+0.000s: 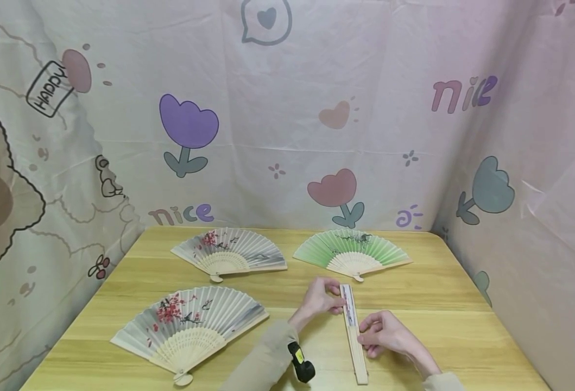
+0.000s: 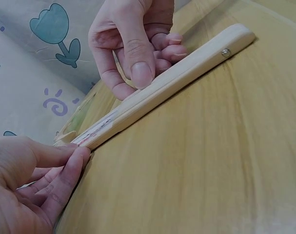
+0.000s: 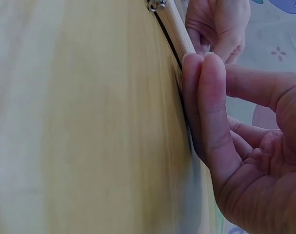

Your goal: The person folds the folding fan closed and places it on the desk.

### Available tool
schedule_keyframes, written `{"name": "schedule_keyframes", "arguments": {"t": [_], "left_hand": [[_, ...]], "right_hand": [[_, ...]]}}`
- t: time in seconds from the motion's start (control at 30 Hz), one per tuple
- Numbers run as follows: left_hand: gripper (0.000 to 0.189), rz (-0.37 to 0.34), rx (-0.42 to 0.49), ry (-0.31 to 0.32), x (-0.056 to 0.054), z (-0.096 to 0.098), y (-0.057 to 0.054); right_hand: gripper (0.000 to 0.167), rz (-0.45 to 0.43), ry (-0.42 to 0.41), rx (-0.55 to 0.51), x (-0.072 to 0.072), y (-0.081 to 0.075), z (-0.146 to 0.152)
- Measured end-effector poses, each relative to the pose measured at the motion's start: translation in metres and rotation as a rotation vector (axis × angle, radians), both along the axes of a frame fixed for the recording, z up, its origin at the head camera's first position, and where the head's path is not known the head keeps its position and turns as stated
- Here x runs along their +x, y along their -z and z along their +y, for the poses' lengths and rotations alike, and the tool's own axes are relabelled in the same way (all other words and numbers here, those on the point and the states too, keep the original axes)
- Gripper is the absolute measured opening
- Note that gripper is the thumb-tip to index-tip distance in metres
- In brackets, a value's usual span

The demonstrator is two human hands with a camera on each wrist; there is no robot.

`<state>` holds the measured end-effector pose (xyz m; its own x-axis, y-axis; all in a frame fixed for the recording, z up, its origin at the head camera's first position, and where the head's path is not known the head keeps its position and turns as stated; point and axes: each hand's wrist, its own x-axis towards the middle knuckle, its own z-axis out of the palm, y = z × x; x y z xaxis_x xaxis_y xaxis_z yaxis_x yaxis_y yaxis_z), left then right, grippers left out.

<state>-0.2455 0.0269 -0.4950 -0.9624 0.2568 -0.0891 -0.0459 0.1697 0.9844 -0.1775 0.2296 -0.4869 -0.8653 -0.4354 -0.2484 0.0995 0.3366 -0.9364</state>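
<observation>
Lying folded on the wood-grain tabletop, a slim hand fan ran between the person's hands. The left hand pinched its far end between thumb and fingers. The right hand touched its right side near the middle with thumb and forefinger; whether they gripped it, I could not tell. Beyond spread an open green fan; two blossom-printed fans lay open leftward.
</observation>
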Motion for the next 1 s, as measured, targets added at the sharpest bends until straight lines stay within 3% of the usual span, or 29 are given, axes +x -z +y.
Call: {"name": "schedule_keyframes", "arguments": {"t": [0.13,0.27,0.43,0.63,0.8,1.0], "left_hand": [[0.048,-0.032,0.052,-0.014,0.002,-0.002,0.0],[0.054,-0.052,0.089,-0.022,0.002,-0.006,0.0],[0.053,-0.069,0.158,-0.053,0.0,-0.011,0.001],[0.047,-0.057,0.277,-0.132,-0.005,-0.011,0.003],[0.042,-0.067,0.319,-0.219,-0.013,-0.01,0.006],[0.042,-0.109,0.411,-0.259,-0.018,-0.006,0.006]], "right_hand": [[0.03,0.012,0.011,0.011,-0.002,0.001,0.002],[0.036,0.053,0.076,-0.01,-0.008,0.001,0.004],[0.051,0.099,0.271,-0.075,-0.02,0.004,0.005],[0.05,0.087,0.564,-0.245,-0.039,0.003,0.003],[0.05,0.054,0.665,-0.367,-0.053,0.0,0.003],[0.05,0.015,0.753,-0.473,-0.065,-0.001,0.004]]}}
